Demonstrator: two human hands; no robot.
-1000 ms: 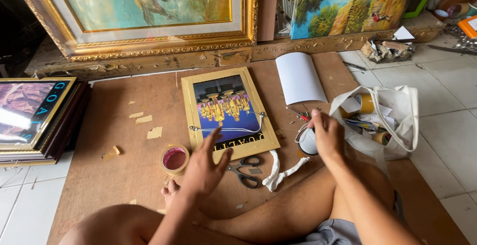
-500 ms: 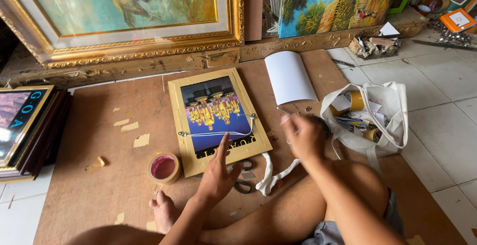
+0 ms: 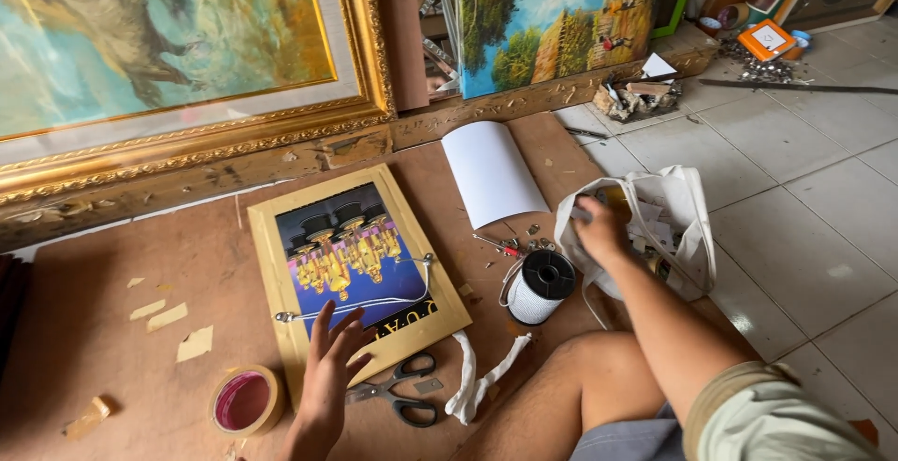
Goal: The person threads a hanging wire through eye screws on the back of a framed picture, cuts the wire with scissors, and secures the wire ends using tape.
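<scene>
Two hands work apart: the left hand (image 3: pixel 329 377) rests open, fingers spread, on the near edge of the small framed picture (image 3: pixel 358 272), its long axis running away from it, while the right hand (image 3: pixel 599 229) reaches into the white cloth bag (image 3: pixel 678 213) beyond it, its grip hidden.

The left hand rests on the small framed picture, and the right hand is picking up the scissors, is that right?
Not quite. In the head view the right hand reaches into the white cloth bag; the scissors lie untouched. The left hand does rest on the small framed picture.
</scene>
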